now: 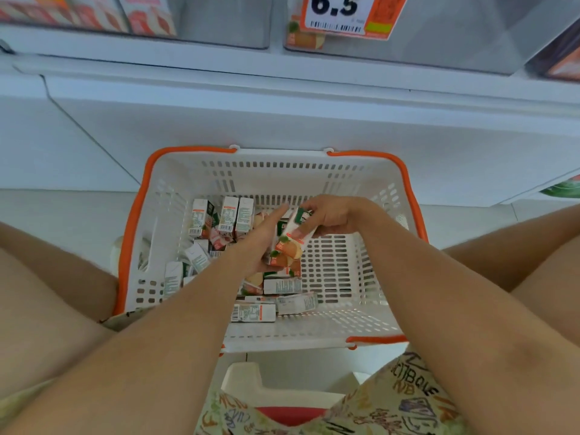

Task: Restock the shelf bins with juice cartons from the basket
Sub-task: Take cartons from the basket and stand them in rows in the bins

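Head view: looks straight down past bare thighs and a patterned garment onto a basket standing on the floor below a shelf front.
Stool: a pale seat edge with a red part shows nearest, between the knees.
Basket: white slotted plastic with orange rim and handles, between the knees, its far wall close to the white shelf base.
Loose cartons: small juice cartons lie jumbled across the left and middle of the basket floor; a few stand upright against the far wall.
Left hand: the left hand reaches in over the pile, fingers fairly straight and close together, palm against the lower part of a stack of cartons.
Right hand: the right hand comes in from the right, fingers curled and pinching the top end of the held carton.
Held carton: tilted, raised above the pile, between both hands.
Shelf bins: clear bins sit above, the left holding red-printed cartons.
Price tag: an orange-and-white tag reads 6.5.
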